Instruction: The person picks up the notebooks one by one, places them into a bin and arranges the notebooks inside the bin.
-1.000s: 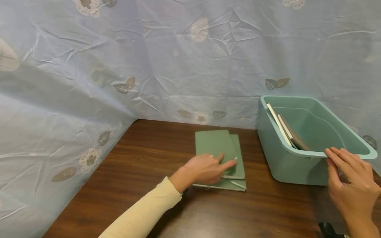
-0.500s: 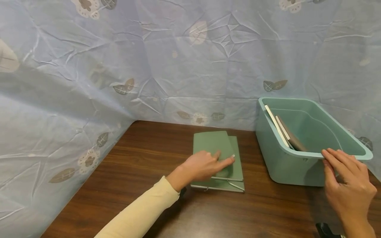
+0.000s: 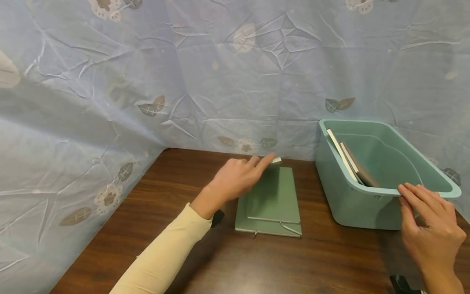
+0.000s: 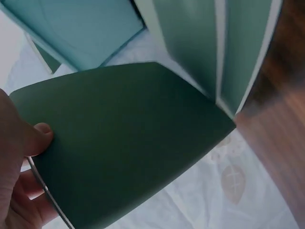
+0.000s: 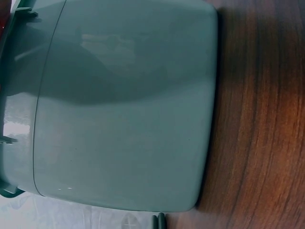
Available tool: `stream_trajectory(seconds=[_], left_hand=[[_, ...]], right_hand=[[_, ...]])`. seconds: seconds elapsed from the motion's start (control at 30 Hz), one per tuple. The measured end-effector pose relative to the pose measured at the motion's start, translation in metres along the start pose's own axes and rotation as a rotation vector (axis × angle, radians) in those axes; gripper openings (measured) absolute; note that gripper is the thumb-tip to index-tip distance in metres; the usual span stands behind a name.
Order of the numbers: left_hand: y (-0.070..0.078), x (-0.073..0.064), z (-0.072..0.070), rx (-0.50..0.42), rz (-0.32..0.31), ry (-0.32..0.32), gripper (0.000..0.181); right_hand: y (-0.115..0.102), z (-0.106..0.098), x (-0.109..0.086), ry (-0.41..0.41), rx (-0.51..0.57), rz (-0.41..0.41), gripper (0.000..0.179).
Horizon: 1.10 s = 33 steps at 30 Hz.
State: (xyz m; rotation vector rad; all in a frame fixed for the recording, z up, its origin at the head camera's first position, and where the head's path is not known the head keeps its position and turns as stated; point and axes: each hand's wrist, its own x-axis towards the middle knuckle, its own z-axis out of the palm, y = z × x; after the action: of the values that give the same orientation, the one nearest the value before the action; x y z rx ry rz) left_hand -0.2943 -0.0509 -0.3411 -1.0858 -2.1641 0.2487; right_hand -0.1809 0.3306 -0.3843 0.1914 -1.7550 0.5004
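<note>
My left hand [image 3: 235, 175] pinches a green hardcover notebook [image 4: 128, 138] by one edge, thumb on its cover and fingers behind. In the head view the hand mostly hides this raised notebook, and only its pale page edge shows past the fingers. Below lie two more green notebooks, a smaller one [image 3: 284, 200] on top of a larger one [image 3: 242, 227], with ribbon markers at their near edges. At the right, my right hand [image 3: 431, 220] grips the near rim of a teal plastic bin [image 3: 367, 208], fingers over the rim and thumb outside.
Inside the bin, several books, including a brown one [image 3: 361, 167], lean against its left wall. The dark wooden table [image 3: 257, 265] meets a patterned pale blue cloth [image 3: 220, 81] hanging behind and to the left.
My left hand has lifted the top notebook off the pile and moved away toward the cloth, tilting it up. The right hand has stayed on the bin's rim.
</note>
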Motion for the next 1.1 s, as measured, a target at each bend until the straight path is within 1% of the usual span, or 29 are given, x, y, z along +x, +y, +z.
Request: stream_trajectory(seconds=[0.07, 0.13, 0.3, 0.4, 0.5, 0.6, 0.77, 0.9, 1.0, 1.1], left_hand=[[-0.002, 0.002, -0.002, 0.009, -0.001, 0.039, 0.055], [-0.003, 0.004, -0.004, 0.014, 0.01, 0.063, 0.052], [-0.002, 0.011, -0.008, 0.042, 0.037, 0.099, 0.049], [-0.003, 0.016, -0.012, 0.076, 0.033, 0.131, 0.049], [-0.005, 0.02, -0.017, 0.091, 0.028, 0.163, 0.049], [-0.007, 0.023, -0.022, 0.092, 0.024, 0.197, 0.047], [-0.009, 0.028, -0.029, 0.073, 0.03, 0.224, 0.046], [-0.011, 0.037, -0.036, 0.057, 0.045, 0.245, 0.045], [-0.012, 0.046, -0.04, 0.061, 0.054, 0.268, 0.045], [-0.013, 0.051, -0.042, 0.065, 0.058, 0.287, 0.045]], right_hand=[[-0.002, 0.001, 0.0, 0.012, 0.008, -0.002, 0.017], [-0.004, 0.001, 0.0, 0.017, 0.007, -0.001, 0.017], [-0.009, -0.002, -0.002, 0.015, -0.004, 0.007, 0.018], [-0.01, -0.003, -0.003, 0.01, -0.012, 0.006, 0.019], [-0.011, -0.003, -0.002, 0.008, -0.017, 0.001, 0.02], [-0.009, -0.001, -0.002, 0.005, -0.015, -0.007, 0.02], [0.0, 0.002, -0.008, -0.011, -0.012, -0.008, 0.02], [0.007, 0.003, -0.011, 0.005, -0.005, -0.007, 0.02], [0.01, 0.004, -0.011, 0.017, 0.0, -0.007, 0.019], [0.01, 0.004, -0.011, 0.02, 0.005, -0.003, 0.019]])
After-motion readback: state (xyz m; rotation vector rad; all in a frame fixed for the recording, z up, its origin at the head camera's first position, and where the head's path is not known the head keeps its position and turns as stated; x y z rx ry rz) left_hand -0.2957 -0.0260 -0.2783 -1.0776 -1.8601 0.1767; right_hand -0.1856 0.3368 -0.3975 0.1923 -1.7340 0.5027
